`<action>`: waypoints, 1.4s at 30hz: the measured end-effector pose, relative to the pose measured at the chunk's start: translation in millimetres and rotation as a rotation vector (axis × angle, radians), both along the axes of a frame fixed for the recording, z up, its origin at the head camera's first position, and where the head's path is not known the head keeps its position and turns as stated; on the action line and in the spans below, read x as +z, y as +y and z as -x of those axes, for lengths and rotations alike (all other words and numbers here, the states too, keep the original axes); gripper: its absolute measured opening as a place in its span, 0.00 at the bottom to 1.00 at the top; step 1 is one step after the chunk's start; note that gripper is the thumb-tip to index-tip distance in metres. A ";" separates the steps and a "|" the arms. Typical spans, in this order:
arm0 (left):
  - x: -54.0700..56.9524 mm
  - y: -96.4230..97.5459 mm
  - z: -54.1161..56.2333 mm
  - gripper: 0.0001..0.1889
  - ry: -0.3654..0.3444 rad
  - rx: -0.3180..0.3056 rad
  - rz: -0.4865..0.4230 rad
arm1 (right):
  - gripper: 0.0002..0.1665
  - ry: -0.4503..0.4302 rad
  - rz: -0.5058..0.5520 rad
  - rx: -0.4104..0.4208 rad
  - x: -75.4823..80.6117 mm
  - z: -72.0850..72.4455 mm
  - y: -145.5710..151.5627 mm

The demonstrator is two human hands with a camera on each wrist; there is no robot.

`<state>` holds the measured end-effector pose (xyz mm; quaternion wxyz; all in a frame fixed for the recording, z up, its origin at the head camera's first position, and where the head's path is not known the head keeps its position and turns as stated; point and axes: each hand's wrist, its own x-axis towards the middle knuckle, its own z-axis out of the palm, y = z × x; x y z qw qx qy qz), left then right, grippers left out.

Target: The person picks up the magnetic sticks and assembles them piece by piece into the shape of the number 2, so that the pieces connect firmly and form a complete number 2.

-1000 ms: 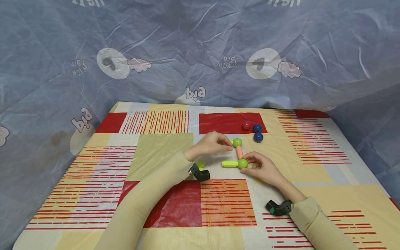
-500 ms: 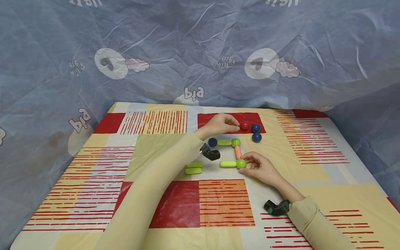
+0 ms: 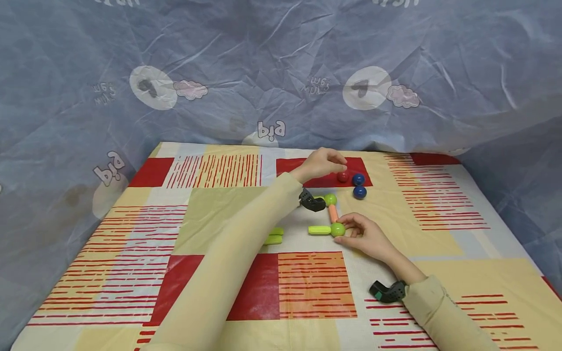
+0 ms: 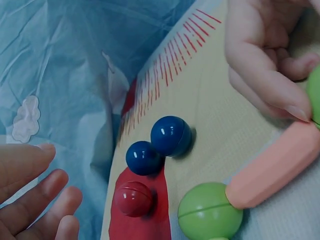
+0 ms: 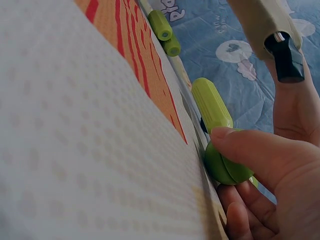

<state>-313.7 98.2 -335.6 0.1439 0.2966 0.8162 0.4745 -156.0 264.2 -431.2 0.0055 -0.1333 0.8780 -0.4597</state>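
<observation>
My left hand (image 3: 322,163) hovers just above and left of a red ball (image 3: 343,177), its fingers loosely bent and apart. In the left wrist view the fingers (image 4: 37,200) hold nothing and a gap separates them from the red ball (image 4: 133,199). My right hand (image 3: 366,236) pinches a green ball (image 3: 337,229) between thumb and fingers. A ribbed yellow-green rod (image 3: 319,230) and an orange rod (image 3: 333,213) join that ball. The orange rod leads to a second green ball (image 3: 330,200), where another green rod starts, mostly hidden behind my left wrist.
Two blue balls (image 3: 359,192) lie beside the red one. Loose green rods (image 3: 274,239) lie side by side on the patterned tablecloth (image 3: 313,287), partly covered by my left sleeve. A blue fabric sheet (image 3: 246,73) hangs behind the table.
My left hand has moved away from the joined pieces, toward the back and right, to the red ball. The right hand keeps its grip on the near green ball.
</observation>
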 end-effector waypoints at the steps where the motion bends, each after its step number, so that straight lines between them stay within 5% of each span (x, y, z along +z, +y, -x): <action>1: -1.2 1.6 1.8 0.13 -0.019 0.008 -0.012 | 0.25 0.002 0.005 0.003 -0.1 0.4 -0.5; 10: -28.7 17.7 7.3 0.13 0.053 0.179 0.015 | 0.24 0.007 0.005 0.000 0.7 -0.6 -4.8; 15: -42.5 22.5 2.9 0.14 0.074 0.230 0.077 | 0.23 0.018 0.011 0.017 17.7 -10.1 -14.2; 21: -53.5 27.0 1.4 0.19 0.089 0.145 0.122 | 0.22 0.020 0.013 0.023 31.9 -16.6 -20.5; 27: -53.2 31.0 0.0 0.21 0.106 0.071 0.183 | 0.22 0.010 0.019 0.012 32.4 -16.5 -18.6; 34: -53.8 31.1 -2.4 0.18 0.163 0.062 0.220 | 0.22 0.013 0.006 0.012 33.2 -16.8 -17.6; 42: -54.9 29.4 -6.7 0.12 0.099 0.114 0.133 | 0.22 0.016 0.000 0.010 33.0 -17.0 -17.5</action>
